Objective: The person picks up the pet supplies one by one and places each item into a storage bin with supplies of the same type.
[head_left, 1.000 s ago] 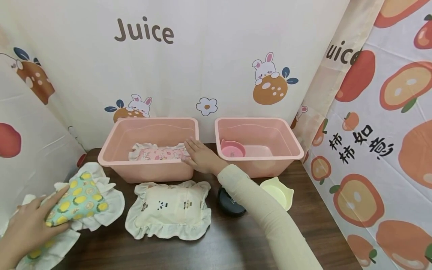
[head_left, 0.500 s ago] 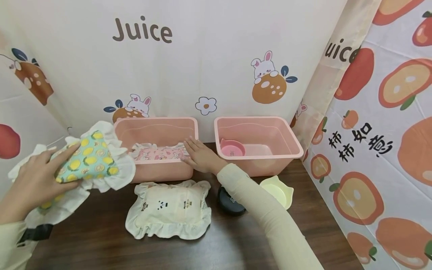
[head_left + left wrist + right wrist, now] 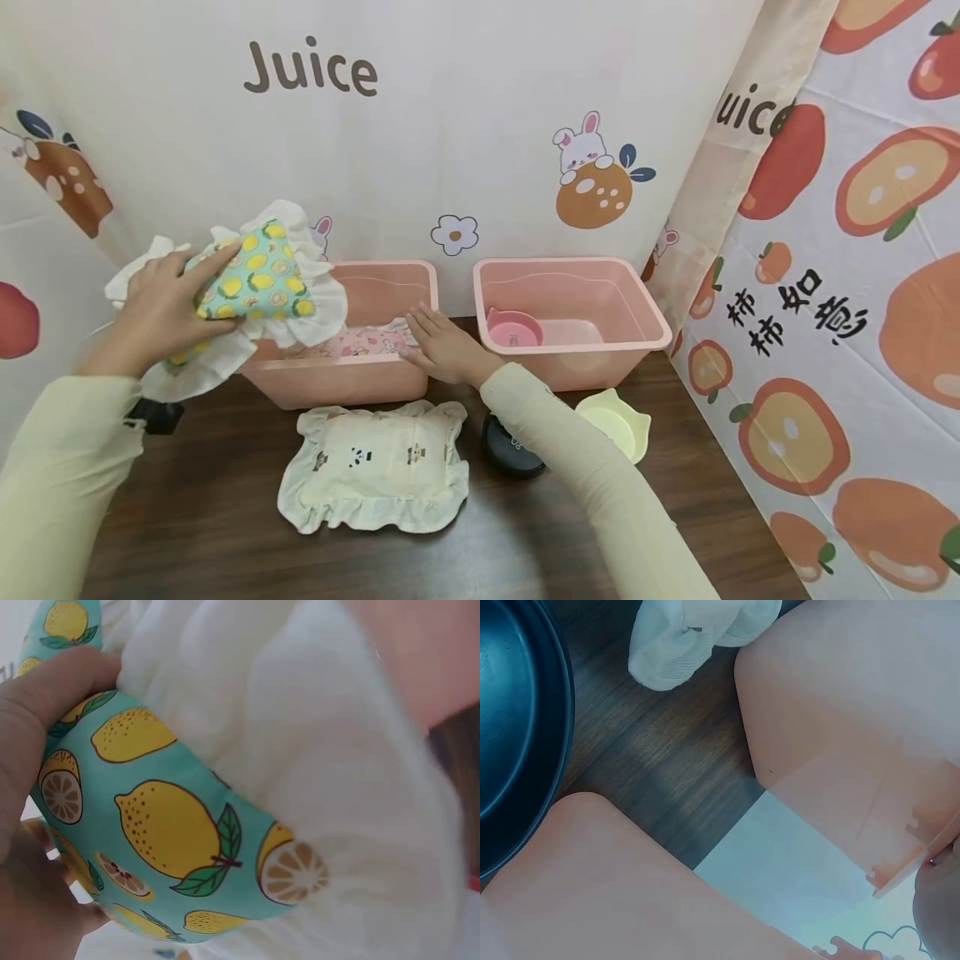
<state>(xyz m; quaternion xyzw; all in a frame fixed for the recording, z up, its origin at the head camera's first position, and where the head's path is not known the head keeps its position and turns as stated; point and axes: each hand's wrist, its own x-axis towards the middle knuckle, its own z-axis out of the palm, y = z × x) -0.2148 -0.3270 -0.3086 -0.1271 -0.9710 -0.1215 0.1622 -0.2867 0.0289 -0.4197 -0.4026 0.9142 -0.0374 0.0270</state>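
Note:
My left hand (image 3: 168, 308) grips a ruffled, lemon-print pillow (image 3: 258, 279), raised over the left side of the left pink bin (image 3: 345, 385). In the left wrist view, thumb and fingers wrap round the turquoise cloth (image 3: 172, 825), and its white frill fills much of the picture. Inside that bin lies a pink ruffled pillow (image 3: 367, 342), partly hidden by the raised one. My right hand (image 3: 453, 350) rests with fingers extended on the bin's right rim; the right wrist view catches only a bit of the hand (image 3: 939, 896) at its edge.
A cream ruffled pillow (image 3: 378, 458) lies on the dark table before the left bin. The right pink bin (image 3: 577, 365) holds a small pink bowl (image 3: 517, 327). A black bowl (image 3: 508, 450) and a pale yellow bowl (image 3: 621, 427) sit in front, partly behind my right forearm.
My left hand has lifted the lemon-print pillow from the lower left, up and rightward to over the left bin. My right hand stays on the rim.

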